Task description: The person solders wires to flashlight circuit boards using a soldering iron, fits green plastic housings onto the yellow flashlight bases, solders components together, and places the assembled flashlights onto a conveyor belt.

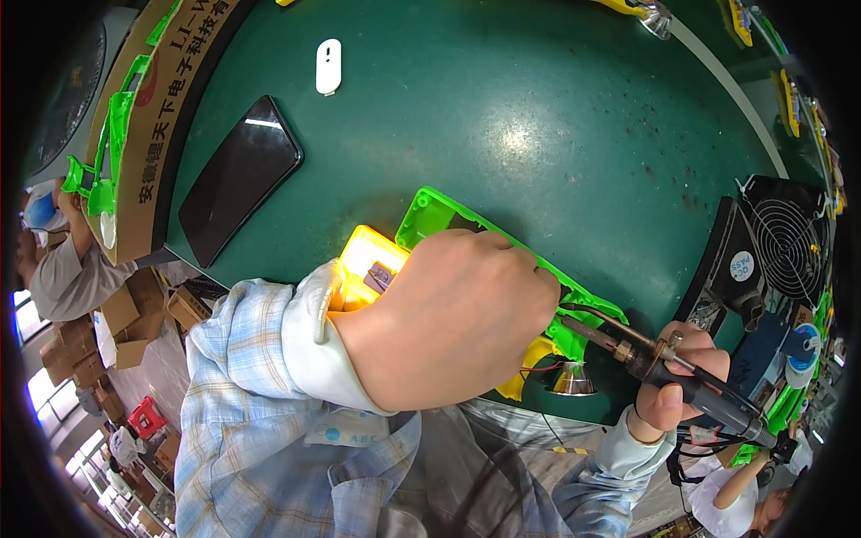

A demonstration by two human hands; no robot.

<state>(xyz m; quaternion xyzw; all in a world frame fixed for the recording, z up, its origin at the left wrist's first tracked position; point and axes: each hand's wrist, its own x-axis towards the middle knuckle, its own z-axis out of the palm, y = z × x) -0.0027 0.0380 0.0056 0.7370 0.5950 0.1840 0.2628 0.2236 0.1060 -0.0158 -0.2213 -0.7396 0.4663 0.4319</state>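
Note:
My left hand (457, 318) is closed over a long green plastic housing (430, 211), knuckles up; its fingertips and whatever they pinch are hidden. A soldering iron (717, 399) with a thin metal tube along its shaft is gripped in my right hand (677, 381). Its shaft points left toward the housing's right end, close by my left knuckles. Beside my left wrist lies a bright yellow plastic part (363, 247) with a small dark piece inside. Just below the housing's right end sit a silver reflector cup (574, 379) and a yellow piece (514, 384), with a thin red wire near them.
A black smartphone (242, 179) and a small white oval device (329, 67) lie on the green tabletop (502, 117). Along the left edge stands a cardboard box (170, 117) with green plastic parts. A black fan (785, 233) is at right. Other people sit at both sides.

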